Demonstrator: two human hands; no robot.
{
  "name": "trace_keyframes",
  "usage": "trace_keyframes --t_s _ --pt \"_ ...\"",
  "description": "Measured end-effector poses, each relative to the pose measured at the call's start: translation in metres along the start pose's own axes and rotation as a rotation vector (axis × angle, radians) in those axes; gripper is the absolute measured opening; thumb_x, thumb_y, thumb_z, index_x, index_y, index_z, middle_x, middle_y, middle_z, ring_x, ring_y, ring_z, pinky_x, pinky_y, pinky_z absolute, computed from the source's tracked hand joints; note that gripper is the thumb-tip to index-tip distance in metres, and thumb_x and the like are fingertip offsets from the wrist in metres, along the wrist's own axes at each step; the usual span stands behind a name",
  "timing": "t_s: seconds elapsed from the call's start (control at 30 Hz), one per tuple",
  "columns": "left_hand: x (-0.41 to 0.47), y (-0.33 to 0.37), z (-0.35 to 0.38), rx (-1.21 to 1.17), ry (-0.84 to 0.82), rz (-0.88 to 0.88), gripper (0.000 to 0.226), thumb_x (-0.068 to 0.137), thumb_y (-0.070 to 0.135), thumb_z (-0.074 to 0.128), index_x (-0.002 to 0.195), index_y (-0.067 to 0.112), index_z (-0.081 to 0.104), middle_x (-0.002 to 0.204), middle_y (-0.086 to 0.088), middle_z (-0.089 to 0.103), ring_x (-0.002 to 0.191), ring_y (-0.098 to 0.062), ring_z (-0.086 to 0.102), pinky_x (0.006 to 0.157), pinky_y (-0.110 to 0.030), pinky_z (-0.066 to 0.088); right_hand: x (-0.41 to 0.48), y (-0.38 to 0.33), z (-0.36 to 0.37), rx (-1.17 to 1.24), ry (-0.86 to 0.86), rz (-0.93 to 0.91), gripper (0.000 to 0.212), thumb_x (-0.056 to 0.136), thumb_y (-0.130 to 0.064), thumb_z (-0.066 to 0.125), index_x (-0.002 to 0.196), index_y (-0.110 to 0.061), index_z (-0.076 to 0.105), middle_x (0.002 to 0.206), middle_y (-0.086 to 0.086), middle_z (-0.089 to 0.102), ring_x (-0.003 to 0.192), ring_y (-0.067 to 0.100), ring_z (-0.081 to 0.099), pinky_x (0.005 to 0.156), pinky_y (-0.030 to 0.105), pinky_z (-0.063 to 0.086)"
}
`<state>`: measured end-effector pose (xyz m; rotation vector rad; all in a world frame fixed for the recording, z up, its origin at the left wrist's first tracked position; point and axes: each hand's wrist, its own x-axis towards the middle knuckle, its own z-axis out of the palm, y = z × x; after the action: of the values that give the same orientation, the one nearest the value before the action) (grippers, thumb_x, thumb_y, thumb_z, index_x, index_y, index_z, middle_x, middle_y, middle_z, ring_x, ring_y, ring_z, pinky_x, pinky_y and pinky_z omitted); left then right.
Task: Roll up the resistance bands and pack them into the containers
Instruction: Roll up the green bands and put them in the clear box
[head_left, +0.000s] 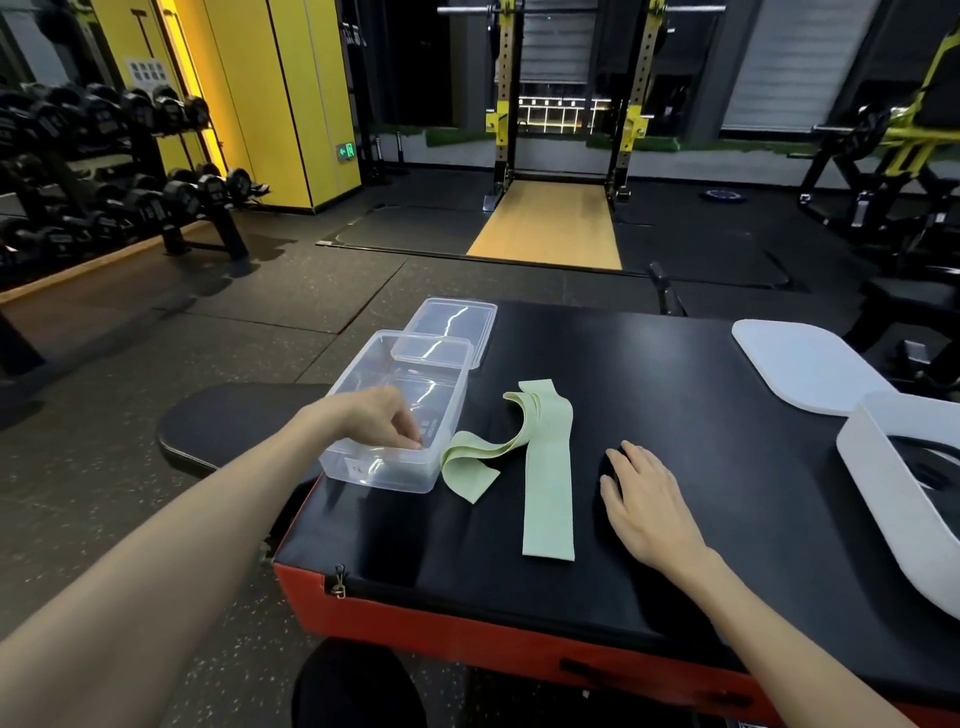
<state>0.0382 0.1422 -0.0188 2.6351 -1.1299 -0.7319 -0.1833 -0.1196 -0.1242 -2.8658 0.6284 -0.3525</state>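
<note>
The pale green resistance band (546, 467) lies unrolled on the black top of a red-sided padded box (675, 597), between the two hands. One flat length of it runs toward the near edge, it folds over at the far end, and a loose wavy tail curls left until it ends just beside the clear plastic container (358, 374). That container stands open at the box's left edge. A clear lid (452, 319) lies behind it, and its near part overlaps the container's far rim. The left hand (382, 415) reaches over the container's near wall with its fingers bunched and pointing down. Whether the fingertips (415, 442) pinch the rim or only touch it cannot be told. The right hand (649, 506) rests palm down on the pad to the right of the band, fingers straight and spread, holding nothing. Further right a white container (883, 499) sits at the box's edge with a dark shape inside that is too unclear to name, and a white lid (800, 364) lies flat behind it. A dumbbell rack (104, 166) stands far left and a squat rack (571, 104) stands straight ahead
</note>
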Motion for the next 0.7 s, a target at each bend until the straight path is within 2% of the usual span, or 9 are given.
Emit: trace_keyframes --t_s 0.1,0.17,0.23,0.3,0.4,0.5,0.6,0.67,0.7 --pt "-0.002 0.004 0.004 -0.007 -0.060 -0.027 0.019 0.088 0.025 0.064 0.102 0.019 0.074 0.103 0.006 0.072 0.102 -0.013 0.063 0.093 -0.029 0.049 0.000 -0.002 -0.002 0.010 -0.014 0.013 0.053 0.097 -0.038 0.026 0.137 -0.009 0.044 0.147 0.011 0.039 0.139 0.025 0.028 0.114 0.038 0.024" --pt "-0.003 0.008 0.003 0.007 -0.101 -0.049 0.016 0.088 0.027 0.063 0.099 0.022 0.074 0.102 0.009 0.071 0.098 -0.011 0.063 0.086 -0.027 0.050 -0.001 -0.003 -0.003 0.015 -0.002 0.005 0.045 0.099 -0.029 0.036 0.139 -0.009 0.043 0.150 0.012 0.035 0.142 0.025 0.024 0.116 0.037 0.021" --pt "-0.004 0.011 0.002 0.019 -0.106 -0.067 0.012 0.087 0.026 0.063 0.083 0.027 0.074 0.085 0.015 0.068 0.080 -0.006 0.058 0.070 -0.019 0.045 -0.001 -0.003 -0.003 0.019 0.000 0.005 0.044 0.099 -0.027 0.037 0.139 -0.008 0.043 0.150 0.012 0.035 0.141 0.026 0.024 0.116 0.037 0.021" --pt "-0.003 0.013 0.003 0.041 -0.103 -0.065 0.024 0.087 0.021 0.061 0.064 0.017 0.067 0.058 0.012 0.054 0.062 -0.004 0.047 0.058 -0.017 0.037 0.000 -0.003 -0.003 0.023 -0.009 0.014 0.046 0.098 -0.031 0.033 0.137 -0.008 0.045 0.146 0.012 0.039 0.139 0.026 0.028 0.114 0.038 0.024" --pt "-0.004 0.016 0.006 0.075 -0.108 -0.049 0.012 0.085 0.012 0.057 0.074 0.013 0.050 0.043 0.011 0.037 0.053 -0.006 0.032 0.051 -0.019 0.029 0.000 -0.003 -0.002 0.028 -0.003 0.011 0.052 0.095 -0.038 0.024 0.131 -0.009 0.048 0.138 0.011 0.046 0.133 0.026 0.035 0.110 0.039 0.030" --pt "-0.006 0.020 0.005 0.116 -0.091 -0.047 0.004 0.083 0.006 0.054 0.083 0.005 0.051 0.040 0.014 0.038 0.048 -0.006 0.031 0.047 -0.015 0.026 -0.001 -0.002 -0.002 0.026 0.007 0.005 0.042 0.098 -0.028 0.037 0.135 -0.008 0.047 0.145 0.013 0.040 0.138 0.026 0.030 0.113 0.038 0.026" --pt "-0.006 0.026 0.004 0.138 -0.109 -0.078 0.010 0.083 0.004 0.054 0.081 -0.002 0.062 0.052 0.007 0.048 0.053 -0.010 0.043 0.051 -0.018 0.037 -0.001 -0.003 -0.003 0.025 0.011 -0.001 0.042 0.099 -0.027 0.038 0.135 -0.009 0.046 0.147 0.012 0.039 0.139 0.025 0.028 0.114 0.037 0.024" --pt "-0.004 0.028 0.002 0.138 -0.163 -0.081 0.010 0.083 0.003 0.056 0.082 0.001 0.066 0.087 -0.008 0.065 0.080 -0.024 0.060 0.073 -0.031 0.051 -0.002 -0.004 -0.004 0.035 0.008 0.003 0.042 0.099 -0.027 0.038 0.137 -0.009 0.045 0.148 0.012 0.037 0.140 0.025 0.026 0.115 0.036 0.022" --pt "-0.002 0.027 0.002 0.129 -0.189 -0.083 0.009 0.084 0.005 0.058 0.082 0.003 0.067 0.096 -0.011 0.066 0.094 -0.028 0.060 0.082 -0.034 0.050 -0.002 -0.004 -0.004 0.039 0.008 0.006 0.043 0.099 -0.027 0.038 0.138 -0.009 0.044 0.149 0.013 0.036 0.141 0.025 0.025 0.115 0.036 0.021"
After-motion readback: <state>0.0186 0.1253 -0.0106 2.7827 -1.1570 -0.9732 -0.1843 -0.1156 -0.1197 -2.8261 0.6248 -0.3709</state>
